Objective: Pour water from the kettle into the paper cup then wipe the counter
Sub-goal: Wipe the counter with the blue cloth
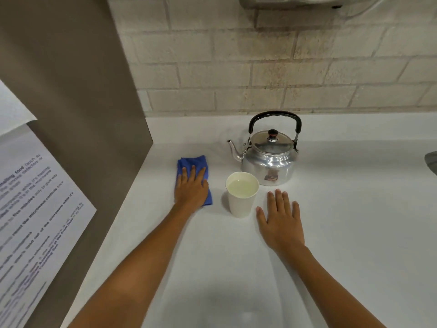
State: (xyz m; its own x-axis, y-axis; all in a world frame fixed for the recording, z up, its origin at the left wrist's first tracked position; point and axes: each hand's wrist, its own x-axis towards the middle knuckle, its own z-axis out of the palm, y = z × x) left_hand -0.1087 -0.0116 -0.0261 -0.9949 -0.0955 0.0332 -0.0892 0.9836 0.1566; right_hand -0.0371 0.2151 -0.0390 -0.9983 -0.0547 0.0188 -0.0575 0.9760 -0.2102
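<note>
A shiny metal kettle [269, 159] with a black handle stands upright on the white counter [343, 221], spout pointing left. Just in front of it a white paper cup [241, 200] holds water nearly to the rim. A folded blue cloth [192, 163] lies flat to the cup's left. My left hand [192, 188] rests palm down on the cloth, fingers spread. My right hand [280, 220] lies flat on the counter right of the cup, fingers apart, touching neither cup nor kettle.
A brown panel [78, 114] with a printed notice [30, 209] walls off the left side. A pale brick wall [260, 62] runs along the back. A grey object's edge [431, 162] shows at far right, and a dispenser [307, 2] hangs above.
</note>
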